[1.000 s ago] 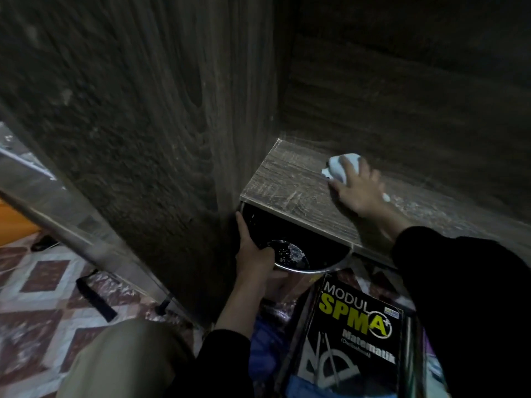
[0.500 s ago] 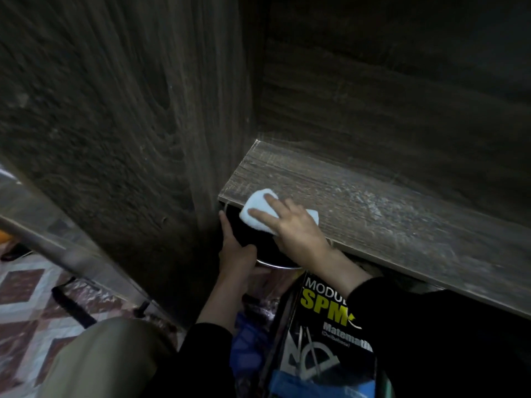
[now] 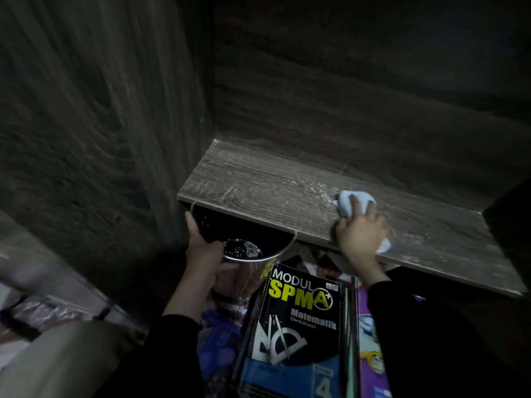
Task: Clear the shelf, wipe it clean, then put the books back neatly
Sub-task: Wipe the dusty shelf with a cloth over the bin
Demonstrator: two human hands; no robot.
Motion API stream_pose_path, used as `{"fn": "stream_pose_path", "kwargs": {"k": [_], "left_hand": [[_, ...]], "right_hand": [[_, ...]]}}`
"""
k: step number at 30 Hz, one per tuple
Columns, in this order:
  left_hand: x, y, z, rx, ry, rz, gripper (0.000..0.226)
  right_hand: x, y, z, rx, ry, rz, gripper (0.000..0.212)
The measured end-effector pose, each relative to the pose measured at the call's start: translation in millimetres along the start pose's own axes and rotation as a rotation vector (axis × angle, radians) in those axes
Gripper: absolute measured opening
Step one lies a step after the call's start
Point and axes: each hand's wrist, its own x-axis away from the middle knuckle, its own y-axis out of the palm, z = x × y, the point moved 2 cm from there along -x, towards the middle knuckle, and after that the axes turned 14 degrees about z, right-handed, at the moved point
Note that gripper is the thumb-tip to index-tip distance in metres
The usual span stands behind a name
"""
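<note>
The wooden shelf board (image 3: 258, 191) is bare and shows dusty smears towards its right. My right hand (image 3: 359, 234) presses a white cloth (image 3: 349, 201) onto the board right of its middle, fingers curled over the cloth. Just under the shelf's front edge, my left hand (image 3: 204, 251) grips the rim of a shiny metal pail (image 3: 247, 271) with a little water at its bottom. A black "Modul SPM A+ Matematik" book (image 3: 298, 326) lies on the floor below, with other books beside it.
The cabinet's dark side panel (image 3: 100, 124) rises on the left and its back panel (image 3: 359, 96) behind the shelf. A purple book (image 3: 367, 340) lies right of the black one. Patterned floor tiles (image 3: 43, 311) show at lower left, beside my knee (image 3: 66, 357).
My right hand has swept the cloth from the shelf's front left corner over to the right of the board. My left hand still holds the pail.
</note>
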Motion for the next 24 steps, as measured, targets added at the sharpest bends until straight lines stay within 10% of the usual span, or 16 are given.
{"fn": "stream_pose_path", "kwargs": {"k": [13, 18, 24], "left_hand": [[-22.8, -0.9, -16.2, -0.065, 0.087, 0.019, 0.105], [-7.8, 7.4, -4.3, -0.008, 0.067, 0.014, 0.099], [-10.1, 12.4, -5.5, 0.034, 0.012, 0.014, 0.096]], "right_hand": [[79.0, 14.9, -154.6, -0.206, -0.619, -0.255, 0.056], [44.0, -13.0, -104.8, -0.838, -0.340, -0.252, 0.052], [-33.7, -38.7, 58.3, -0.436, -0.049, 0.187, 0.055]]}}
